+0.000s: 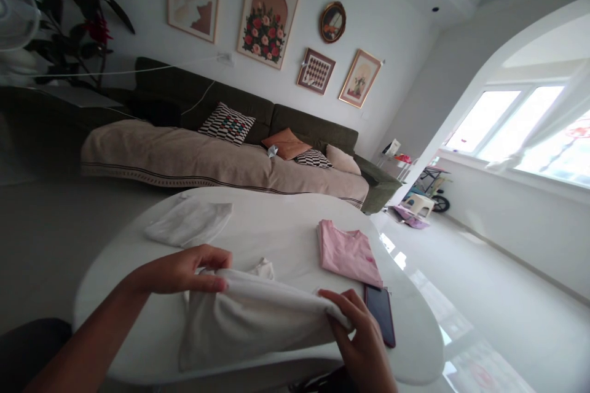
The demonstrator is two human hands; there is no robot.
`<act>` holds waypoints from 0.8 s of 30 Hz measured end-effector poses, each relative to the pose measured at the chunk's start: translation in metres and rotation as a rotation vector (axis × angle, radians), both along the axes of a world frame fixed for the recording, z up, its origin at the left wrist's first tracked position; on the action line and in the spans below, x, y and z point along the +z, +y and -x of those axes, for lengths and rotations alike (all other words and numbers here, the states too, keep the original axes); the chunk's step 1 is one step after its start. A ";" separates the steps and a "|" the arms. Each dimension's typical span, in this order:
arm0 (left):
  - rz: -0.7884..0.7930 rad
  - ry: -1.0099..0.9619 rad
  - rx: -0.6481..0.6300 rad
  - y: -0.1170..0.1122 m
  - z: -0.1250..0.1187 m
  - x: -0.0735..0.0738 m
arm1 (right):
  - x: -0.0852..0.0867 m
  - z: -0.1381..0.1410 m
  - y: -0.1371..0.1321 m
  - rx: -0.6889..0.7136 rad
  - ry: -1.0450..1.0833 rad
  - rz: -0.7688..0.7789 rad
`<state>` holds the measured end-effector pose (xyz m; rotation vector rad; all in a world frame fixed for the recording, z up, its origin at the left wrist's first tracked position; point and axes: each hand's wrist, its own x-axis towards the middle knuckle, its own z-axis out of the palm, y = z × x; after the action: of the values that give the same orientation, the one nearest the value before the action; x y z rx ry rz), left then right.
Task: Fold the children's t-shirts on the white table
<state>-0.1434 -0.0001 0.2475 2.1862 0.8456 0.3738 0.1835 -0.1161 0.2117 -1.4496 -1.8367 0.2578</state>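
Observation:
A white garment (251, 316) lies partly lifted on the white oval table (276, 230). My left hand (188, 270) is closed on its upper left fold. At the garment's right end, my right hand (357, 325) pinches the edge. Between the two hands the cloth is stretched into a ridge, and its lower part drapes toward me. A folded pink shirt (348, 252) rests flat on the table beyond my right hand. Another folded white cloth (188, 221) sits at the table's far left.
A dark phone (381, 313) lies beside my right hand near the table's edge. Behind the table stands a green sofa (304, 126) with a beige throw and cushions. Glossy white floor (483, 295) spreads to the right, with a small stool (420, 202) by the window.

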 end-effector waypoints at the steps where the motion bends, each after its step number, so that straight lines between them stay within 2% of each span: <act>1: 0.029 -0.019 0.002 0.002 -0.001 0.000 | 0.005 0.001 0.001 -0.022 -0.008 0.014; 3: 0.070 -0.052 0.024 0.006 -0.004 0.001 | 0.014 0.002 0.004 -0.044 0.031 0.026; 5: 0.047 -0.063 0.051 0.011 -0.006 0.001 | 0.019 -0.002 0.006 -0.009 0.143 0.065; 9: -0.080 0.048 0.126 0.027 -0.008 -0.003 | 0.019 -0.013 0.009 0.006 0.412 0.201; 13: -0.227 0.116 0.194 0.040 -0.008 -0.005 | 0.022 -0.013 0.012 0.074 0.523 0.270; 17: -0.368 -0.013 0.249 0.044 -0.007 0.009 | 0.033 -0.010 0.015 0.190 0.757 0.277; 20: -0.337 -0.042 0.273 0.047 -0.004 0.021 | 0.037 -0.014 0.019 0.272 0.840 0.334; 22: -0.324 -0.019 0.291 0.049 0.000 0.027 | 0.038 -0.022 0.024 0.250 0.823 0.331; 24: -0.330 0.013 0.315 0.051 0.005 0.032 | 0.040 -0.033 0.030 0.149 0.717 0.278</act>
<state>-0.1479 0.0514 0.2794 2.3547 1.2123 0.6968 0.2169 -0.0857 0.2519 -1.1736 -1.3407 1.0005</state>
